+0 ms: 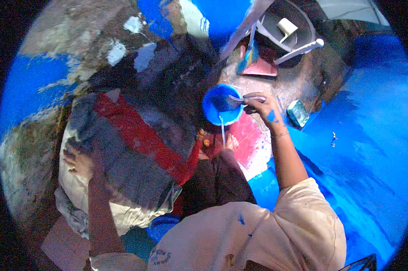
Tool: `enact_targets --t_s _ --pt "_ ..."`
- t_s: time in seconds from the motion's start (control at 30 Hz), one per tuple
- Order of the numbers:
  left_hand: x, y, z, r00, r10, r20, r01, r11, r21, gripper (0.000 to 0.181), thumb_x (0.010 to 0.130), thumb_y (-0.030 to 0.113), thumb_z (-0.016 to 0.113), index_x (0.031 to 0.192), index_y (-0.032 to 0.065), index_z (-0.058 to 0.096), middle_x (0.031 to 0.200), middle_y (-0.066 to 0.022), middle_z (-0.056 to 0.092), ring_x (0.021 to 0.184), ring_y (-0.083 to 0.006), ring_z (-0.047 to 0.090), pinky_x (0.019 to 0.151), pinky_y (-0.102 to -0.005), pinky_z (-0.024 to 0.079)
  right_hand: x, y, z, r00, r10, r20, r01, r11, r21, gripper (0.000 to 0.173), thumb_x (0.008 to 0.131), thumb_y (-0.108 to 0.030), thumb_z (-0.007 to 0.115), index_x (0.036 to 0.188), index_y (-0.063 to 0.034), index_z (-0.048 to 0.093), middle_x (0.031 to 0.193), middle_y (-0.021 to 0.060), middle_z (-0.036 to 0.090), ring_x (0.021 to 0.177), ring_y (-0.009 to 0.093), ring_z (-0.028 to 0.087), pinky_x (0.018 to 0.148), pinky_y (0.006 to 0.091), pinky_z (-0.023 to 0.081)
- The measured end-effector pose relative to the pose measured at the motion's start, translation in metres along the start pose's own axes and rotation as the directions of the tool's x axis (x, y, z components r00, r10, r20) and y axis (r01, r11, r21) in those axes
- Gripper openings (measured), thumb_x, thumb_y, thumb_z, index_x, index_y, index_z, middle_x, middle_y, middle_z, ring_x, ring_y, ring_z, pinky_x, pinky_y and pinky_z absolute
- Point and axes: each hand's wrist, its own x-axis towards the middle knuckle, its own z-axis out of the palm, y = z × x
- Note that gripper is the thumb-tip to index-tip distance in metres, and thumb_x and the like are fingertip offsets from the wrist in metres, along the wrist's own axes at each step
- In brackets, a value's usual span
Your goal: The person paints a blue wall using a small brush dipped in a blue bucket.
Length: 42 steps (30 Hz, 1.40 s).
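Note:
My right hand, marked with blue paint, holds the pale handle of a paintbrush at the right rim of a bucket of blue paint. The brush's dark bristles are over or in the paint; which, I cannot tell. A thin pale stick or strip runs down from the bucket's near edge. On the left, my left hand, with a ring, rests with spread fingers on grey cloth draped over a pale, bulky thing. Red cloth lies across the grey cloth.
Blue-painted wall curves along the right. A teal block-like object lies beside it. Beyond the bucket are a red dustpan, a blue-stained brush and a dark tub with a white mug. Bare feet show below the bucket.

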Motion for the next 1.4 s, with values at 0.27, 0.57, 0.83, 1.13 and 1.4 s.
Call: enact_targets --t_s 0.27,0.57,0.83,1.13,1.4 --pt "0.022 -0.047 0.019 0.957 0.271 -0.104 -0.282 0.954 -0.106 0.089 0.076 0.061 0.058 0.141 0.0085 0.027 0.143 -0.0191 0.031 0.129 -0.0411 0.031 0.103 -0.055 0.028 0.093 0.245 0.002 0.994 -0.108 0.006 0.056 0.466 -0.883 0.023 0.084 -0.023 0.05 0.095 -0.0142 0.069 0.091 0.0131 0.065 0.082 0.031 0.064 0.072 0.043 0.051" --pt "0.029 -0.093 -0.001 0.89 0.438 -0.126 -0.455 0.865 -0.212 0.081 0.08 0.055 0.057 0.138 0.0049 0.031 0.14 -0.02 0.035 0.127 -0.0408 0.033 0.103 -0.0515 0.029 0.154 0.36 0.006 0.999 -0.047 0.023 0.036 0.299 -0.954 0.031 0.082 -0.011 0.045 0.105 -0.0174 0.065 0.105 0.0102 0.063 0.088 0.031 0.064 0.077 0.0417 0.052" --pt "0.032 -0.092 -0.003 0.902 0.424 -0.088 -0.432 0.875 -0.216 0.076 0.081 0.051 0.058 0.137 0.004 0.034 0.138 -0.0205 0.037 0.125 -0.0401 0.036 0.103 -0.0503 0.03 0.147 0.315 -0.002 0.992 0.096 -0.084 -0.125 0.63 -0.766 0.025 0.076 -0.027 0.068 0.097 -0.014 0.069 0.085 0.0121 0.067 0.081 0.03 0.065 0.072 0.0413 0.05" --pt "0.03 -0.092 -0.004 0.917 0.396 -0.058 -0.399 0.893 -0.209 0.072 0.083 0.046 0.059 0.135 0.003 0.036 0.135 -0.021 0.04 0.123 -0.0392 0.038 0.102 -0.049 0.031 0.098 0.281 -0.041 0.972 -0.095 -0.213 -0.012 0.893 -0.45 0.019 0.079 -0.018 0.068 0.093 -0.0049 0.068 0.084 0.0154 0.068 0.077 0.025 0.067 0.069 0.0338 0.052" --pt "0.028 -0.082 -0.005 0.935 0.353 -0.041 -0.354 0.91 -0.214 0.067 0.084 0.042 0.06 0.133 0.0021 0.038 0.133 -0.0214 0.042 0.121 -0.0384 0.04 0.101 -0.0479 0.032 0.09 0.305 -0.035 0.937 -0.097 -0.337 -0.127 0.801 -0.585 0.018 0.078 -0.019 0.068 0.09 -0.0052 0.069 0.077 0.0156 0.067 0.071 0.024 0.067 0.064 0.0341 0.051"
